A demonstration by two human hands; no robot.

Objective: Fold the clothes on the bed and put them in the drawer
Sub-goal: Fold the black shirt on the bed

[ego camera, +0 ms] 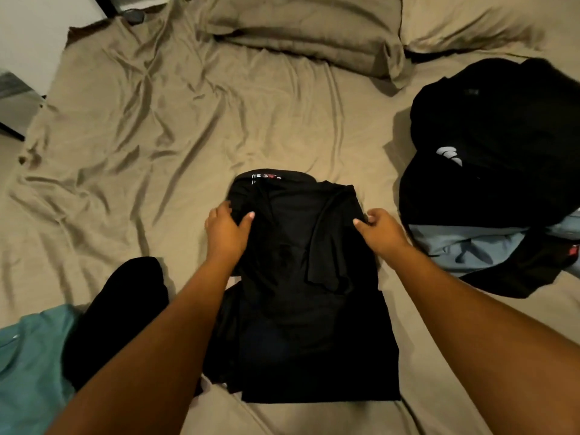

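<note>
A black shirt (301,293) lies lengthwise on the bed in front of me, its sides folded inward and a small printed label showing at its far end. My left hand (227,230) grips the shirt's upper left edge, thumb on top and fingers curled under the cloth. My right hand (381,229) pinches the upper right edge between thumb and fingers. No drawer is in view.
A heap of black clothes (496,146) with a grey-blue garment (470,246) under it lies at the right. A black garment (116,315) and a teal one (28,365) lie at the lower left. Two pillows (307,29) sit at the head of the tan sheet (157,120).
</note>
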